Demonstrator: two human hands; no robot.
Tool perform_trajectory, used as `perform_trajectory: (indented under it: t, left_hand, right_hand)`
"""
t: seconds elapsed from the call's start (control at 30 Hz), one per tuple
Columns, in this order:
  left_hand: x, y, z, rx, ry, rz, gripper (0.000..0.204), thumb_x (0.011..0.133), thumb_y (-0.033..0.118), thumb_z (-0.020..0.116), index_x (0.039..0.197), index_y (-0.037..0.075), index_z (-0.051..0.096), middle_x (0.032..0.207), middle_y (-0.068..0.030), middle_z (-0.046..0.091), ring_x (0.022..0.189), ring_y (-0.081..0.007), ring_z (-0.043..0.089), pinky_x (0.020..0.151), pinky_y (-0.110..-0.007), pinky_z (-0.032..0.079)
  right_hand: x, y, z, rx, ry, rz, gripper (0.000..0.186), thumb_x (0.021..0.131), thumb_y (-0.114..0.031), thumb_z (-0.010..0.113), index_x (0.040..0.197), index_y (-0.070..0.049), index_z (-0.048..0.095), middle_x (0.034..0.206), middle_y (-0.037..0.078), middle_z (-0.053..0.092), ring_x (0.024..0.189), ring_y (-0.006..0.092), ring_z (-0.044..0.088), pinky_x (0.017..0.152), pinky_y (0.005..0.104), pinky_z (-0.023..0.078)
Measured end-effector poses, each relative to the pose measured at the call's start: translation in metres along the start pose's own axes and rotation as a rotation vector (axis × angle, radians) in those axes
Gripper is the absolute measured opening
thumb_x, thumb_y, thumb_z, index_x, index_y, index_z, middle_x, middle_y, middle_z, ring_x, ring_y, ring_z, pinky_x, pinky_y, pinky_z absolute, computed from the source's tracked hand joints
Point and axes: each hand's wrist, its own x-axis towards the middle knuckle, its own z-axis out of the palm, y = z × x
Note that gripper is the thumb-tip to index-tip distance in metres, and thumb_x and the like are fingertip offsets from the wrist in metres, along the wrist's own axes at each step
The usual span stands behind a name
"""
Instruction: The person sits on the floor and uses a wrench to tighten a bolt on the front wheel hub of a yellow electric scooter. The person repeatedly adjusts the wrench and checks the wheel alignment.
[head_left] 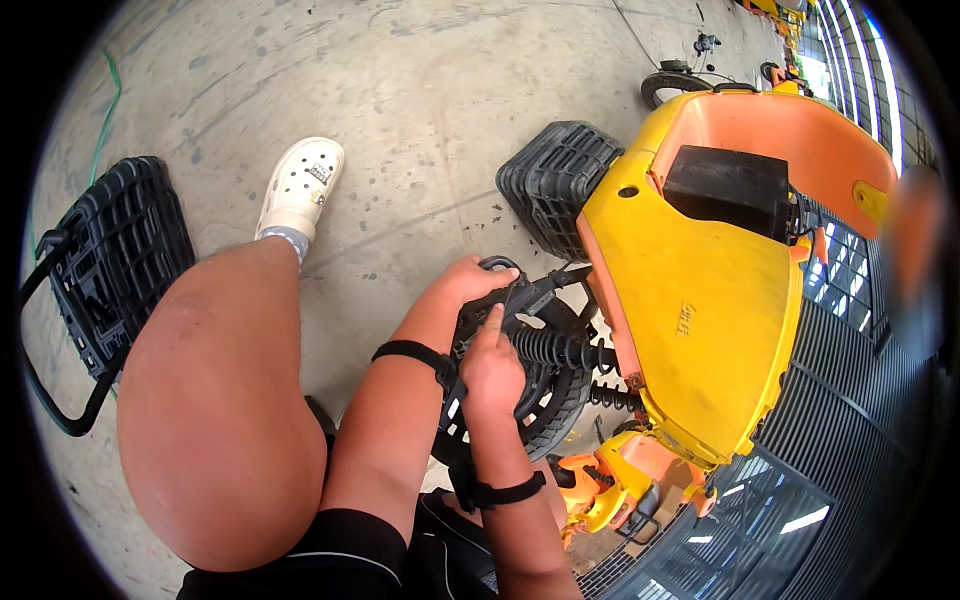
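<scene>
A yellow scooter body with an orange inner side stands tilted at the right. Its wheel with a black tyre is right in front of me, beside a black coil spring. My left hand is closed over a black curved part at the wheel's far side. Just nearer, my right hand has its index finger stretched toward the same area, the other fingers curled in. Whatever those curled fingers hold, if anything, is hidden. A black strap circles each forearm.
Black plastic crates stand at the left and beside the scooter. A black box sits inside the scooter body. Another yellow and orange scooter is at the lower right. A green hose lies on the concrete floor.
</scene>
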Motion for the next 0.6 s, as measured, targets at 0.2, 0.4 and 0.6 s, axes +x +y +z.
perform_trajectory:
  t: [0.2, 0.4, 0.6]
  left_hand:
    - [-0.005, 0.010, -0.013, 0.051, -0.067, -0.034, 0.082, 0.078, 0.062, 0.075, 0.129, -0.001, 0.062, 0.129, -0.0195, 0.064, 0.120, -0.0307, 0.061, 0.102, -0.043, 0.045]
    - [-0.003, 0.010, -0.011, 0.116, -0.002, -0.008, 0.083, 0.078, 0.069, 0.070, 0.119, -0.003, 0.066, 0.116, -0.0222, 0.069, 0.109, -0.0334, 0.066, 0.093, -0.041, 0.050]
    - [-0.010, 0.007, -0.010, 0.120, 0.023, 0.015, 0.084, 0.077, 0.070, 0.070, 0.115, -0.005, 0.068, 0.111, -0.0233, 0.071, 0.104, -0.0353, 0.069, 0.089, -0.041, 0.052]
  right_hand:
    - [0.020, 0.008, -0.028, 0.007, 0.058, -0.134, 0.030, 0.095, -0.025, 0.060, 0.118, -0.008, 0.068, 0.068, 0.010, 0.069, 0.062, 0.0284, 0.069, 0.056, 0.0400, 0.057]
    - [0.067, 0.021, -0.090, 0.321, -0.140, 0.072, 0.025, 0.099, -0.025, 0.055, 0.107, -0.002, 0.061, 0.080, 0.024, 0.070, 0.076, 0.0435, 0.069, 0.070, 0.0530, 0.054]
    - [0.132, 0.058, -0.087, 0.553, -0.259, 0.181, 0.028, 0.097, -0.023, 0.060, 0.099, 0.005, 0.064, 0.098, 0.031, 0.067, 0.097, 0.0464, 0.066, 0.085, 0.0509, 0.050]
